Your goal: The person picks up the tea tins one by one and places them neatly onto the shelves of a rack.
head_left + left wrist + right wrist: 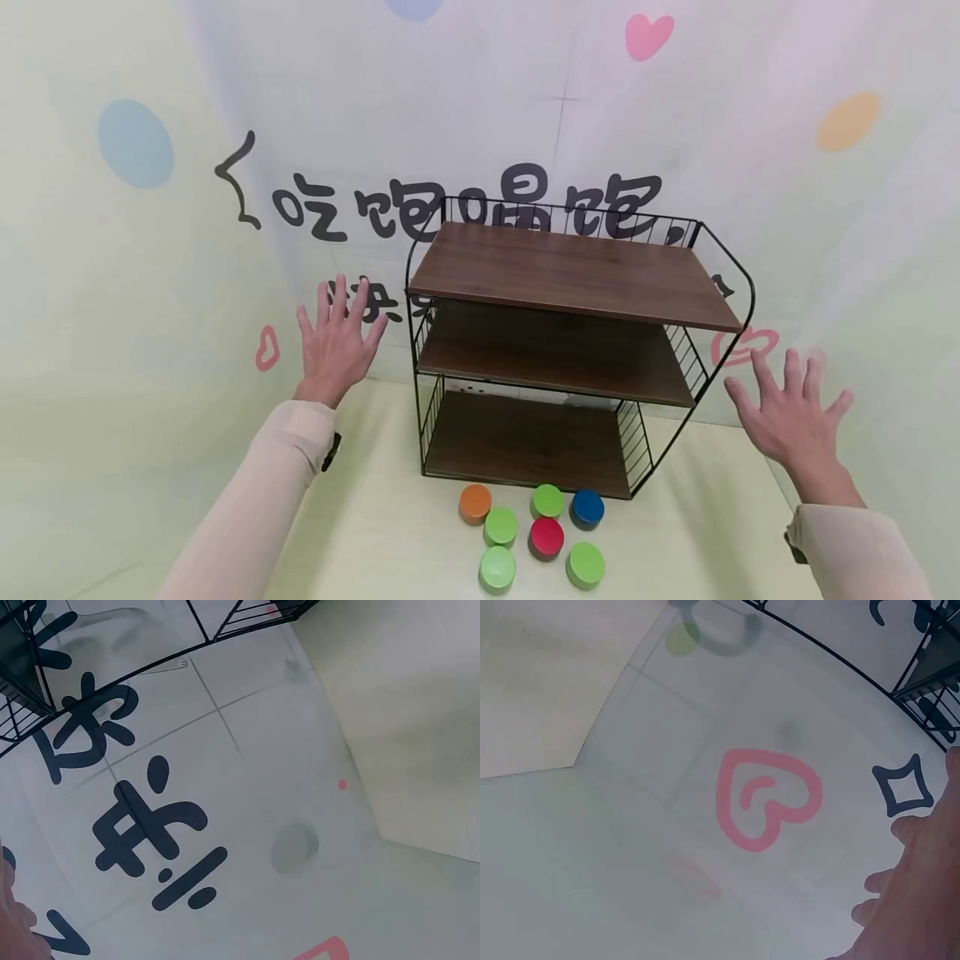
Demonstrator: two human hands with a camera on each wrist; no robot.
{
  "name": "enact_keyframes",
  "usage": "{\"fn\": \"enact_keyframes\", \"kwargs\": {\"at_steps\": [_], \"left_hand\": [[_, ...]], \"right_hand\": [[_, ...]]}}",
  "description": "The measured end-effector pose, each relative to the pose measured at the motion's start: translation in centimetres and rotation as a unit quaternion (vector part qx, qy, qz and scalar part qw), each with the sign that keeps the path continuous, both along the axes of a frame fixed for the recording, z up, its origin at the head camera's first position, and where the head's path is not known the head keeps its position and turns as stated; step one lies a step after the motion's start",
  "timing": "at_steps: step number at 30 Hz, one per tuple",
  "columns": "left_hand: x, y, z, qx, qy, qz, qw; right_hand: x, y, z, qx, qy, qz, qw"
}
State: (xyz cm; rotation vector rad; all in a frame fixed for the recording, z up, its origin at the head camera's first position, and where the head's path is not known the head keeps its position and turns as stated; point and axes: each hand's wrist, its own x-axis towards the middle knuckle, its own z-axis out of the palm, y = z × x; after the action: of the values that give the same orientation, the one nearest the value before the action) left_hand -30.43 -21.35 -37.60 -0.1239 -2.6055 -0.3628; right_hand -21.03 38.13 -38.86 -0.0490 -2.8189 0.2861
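Note:
In the head view a three-tier rack [577,271] with dark brown boards and a black wire frame stands on the pale table. To its left, my left hand [333,346] is raised with fingers spread, touching nothing. My right hand [795,412] is held up on the rack's other side, its fingers also spread and holding nothing. Small round capped pieces sit before the rack: an orange one [476,504], a blue one [587,508], a red one [546,537] and several green ones [585,565]. Each wrist view catches part of its hand at the edge.
A pale printed cloth [465,100] with dark lettering, hearts and dots hangs behind and at both sides. The light table [375,517] ends at the cloth. Black wire edges of the rack [135,673] cross the top of both wrist views.

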Motion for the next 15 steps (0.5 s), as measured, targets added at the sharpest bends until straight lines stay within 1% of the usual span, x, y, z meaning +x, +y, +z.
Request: {"fn": "enact_keyframes", "kwargs": {"at_steps": [4, 6, 10, 15], "left_hand": [[0.2, 0.2, 0.5, 0.017, 0.002, -0.003, 0.9998], [0.3, 0.6, 1.0, 0.042, 0.002, -0.009, 0.9991], [0.7, 1.7, 2.4, 0.096, 0.011, -0.03, 0.9948], [1.4, 3.1, 4.3, 0.154, 0.038, -0.064, 0.9853]], "right_hand": [[0.2, -0.2, 0.0, -0.005, -0.008, 0.004, 1.0], [0.4, -0.4, -0.1, -0.012, -0.014, 0.006, 1.0], [1.0, -0.9, -0.6, -0.032, -0.024, 0.011, 0.999], [1.9, -1.7, -1.6, -0.052, -0.027, 0.019, 0.998]]}}
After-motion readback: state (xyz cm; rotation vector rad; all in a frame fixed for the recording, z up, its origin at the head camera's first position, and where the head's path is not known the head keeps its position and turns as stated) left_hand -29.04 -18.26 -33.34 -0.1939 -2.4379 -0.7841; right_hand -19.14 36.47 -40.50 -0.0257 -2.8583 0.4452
